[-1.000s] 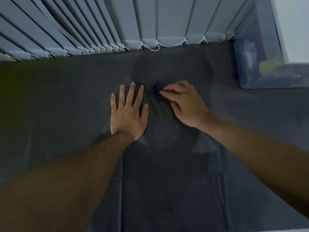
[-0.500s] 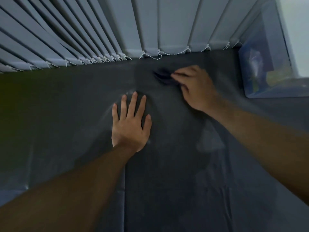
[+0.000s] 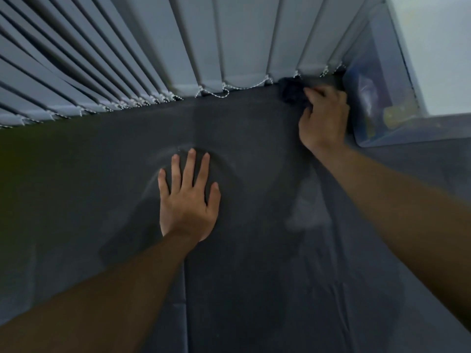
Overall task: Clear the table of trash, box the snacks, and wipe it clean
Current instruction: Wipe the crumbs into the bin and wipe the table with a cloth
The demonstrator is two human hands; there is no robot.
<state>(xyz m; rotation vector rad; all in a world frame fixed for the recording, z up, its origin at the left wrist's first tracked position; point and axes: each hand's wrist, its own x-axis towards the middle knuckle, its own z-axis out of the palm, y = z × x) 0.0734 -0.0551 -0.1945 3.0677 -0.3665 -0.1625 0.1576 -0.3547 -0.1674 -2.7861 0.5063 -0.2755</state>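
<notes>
The table (image 3: 254,289) is covered with a dark grey cloth. My left hand (image 3: 187,200) lies flat on it near the middle, fingers straight and spread. My right hand (image 3: 323,118) is at the far right edge of the table, by the blinds, its fingers curled over a small dark wiping cloth (image 3: 293,93) pressed against the surface. A clear plastic box (image 3: 377,108) with snack packets inside stands just right of that hand; its contents are blurred.
Vertical blinds (image 3: 178,52) with a bead chain hang along the table's far edge. A white wall or cabinet (image 3: 438,47) rises behind the plastic box. Creases run through the tablecloth toward the near side.
My right hand has slid the dark cloth from beside my left hand up and to the right, to the far edge beside the plastic box. My left hand stayed flat in place.
</notes>
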